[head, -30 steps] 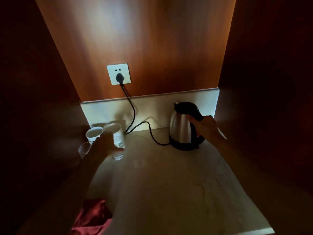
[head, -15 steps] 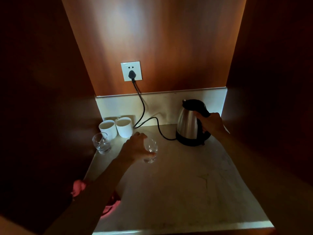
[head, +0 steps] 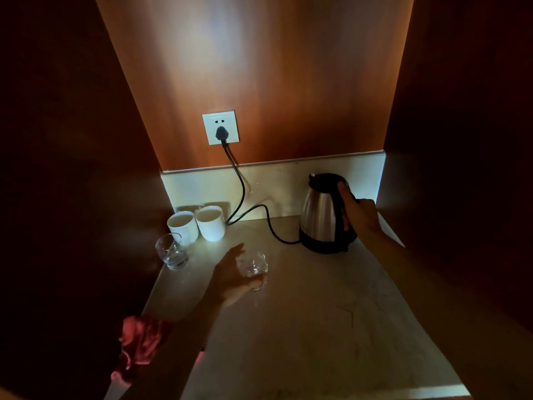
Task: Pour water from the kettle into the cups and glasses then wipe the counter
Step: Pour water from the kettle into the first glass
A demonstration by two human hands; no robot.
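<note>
two hands busy, left hand cupping a glass (upright), right hand clamped on kettle handle

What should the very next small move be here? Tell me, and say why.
Probably lift the kettle off its base and bring the spout over the glass. The right hand is closed on the kettle's handle while the kettle sits on the counter; the left hand steadies the glass out in front of the two white cups.
</note>
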